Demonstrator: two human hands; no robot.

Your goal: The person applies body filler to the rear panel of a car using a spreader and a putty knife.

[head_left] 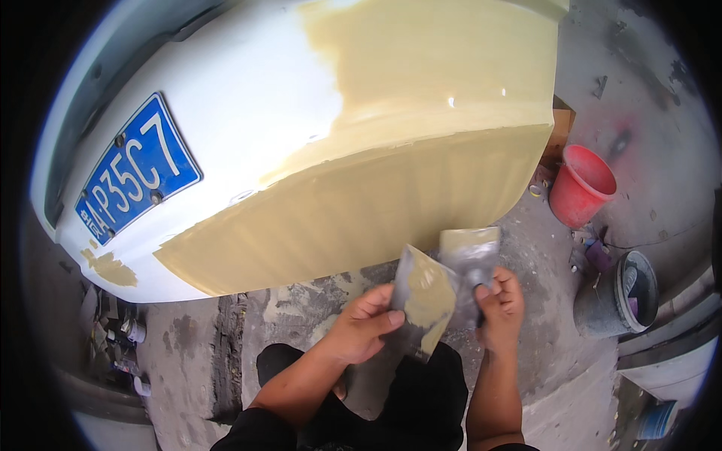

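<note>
In front of me is a white car's bumper (pixel 278 98), with tan body filler (pixel 361 218) spread over its right and lower part. My left hand (pixel 359 327) is closed on the edge of a flat grey putty plate (pixel 427 301), its thumb on top and a smear of tan filler across its face. My right hand (pixel 502 312) grips a putty spreader (pixel 472 259), whose far edge is coated with filler. The spreader's lower left side overlaps the plate's right edge; whether they touch I cannot tell. Both tools are just below the bumper's lower edge.
A red bucket (pixel 583 184) stands on the concrete floor at the right, with a dark grey bucket (pixel 613 297) nearer me. Behind the red one is a cardboard box (pixel 559 131). A blue licence plate (pixel 139 165) is on the bumper's left. Clutter (pixel 124 338) lies at the far left.
</note>
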